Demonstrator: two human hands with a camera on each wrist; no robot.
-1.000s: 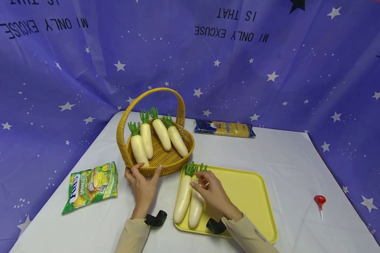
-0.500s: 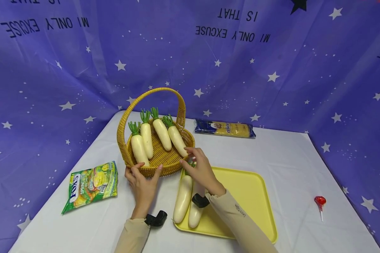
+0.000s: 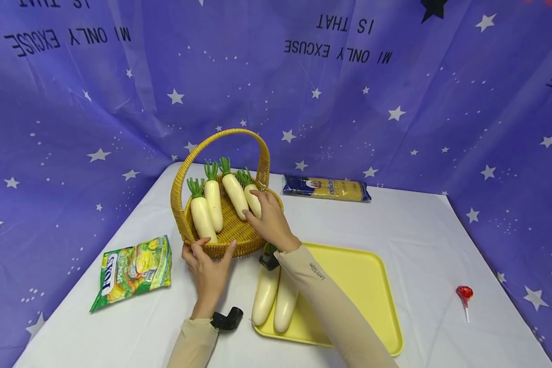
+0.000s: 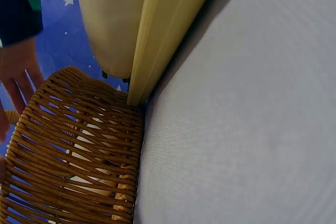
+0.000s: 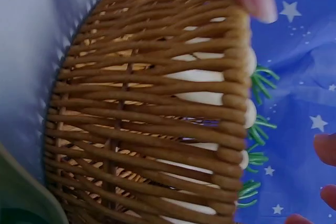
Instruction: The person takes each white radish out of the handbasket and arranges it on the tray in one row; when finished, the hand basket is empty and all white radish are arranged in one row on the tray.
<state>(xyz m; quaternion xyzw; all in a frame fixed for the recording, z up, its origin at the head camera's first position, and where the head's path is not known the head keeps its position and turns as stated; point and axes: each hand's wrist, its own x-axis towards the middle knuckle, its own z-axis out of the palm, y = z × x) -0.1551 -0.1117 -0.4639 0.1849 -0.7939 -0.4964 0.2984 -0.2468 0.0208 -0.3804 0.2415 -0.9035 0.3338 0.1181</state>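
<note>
Your right hand (image 3: 271,218), fingers apart over the basket (image 3: 246,248), may roll its rightmost radish (image 3: 253,204) if pressing off-centre; your left hand (image 3: 208,268) spreads against the basket's near side.

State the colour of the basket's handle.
The basket's handle is golden yellow; the head view shows it best.

Rough woven wicker is shown by the basket (image 3: 246,248), smooth gloss by the radishes (image 3: 213,207); near the left edge of the table (image 3: 423,225), a shiny film packet (image 3: 135,268) is seen on matt cloth (image 3: 441,276).
</note>
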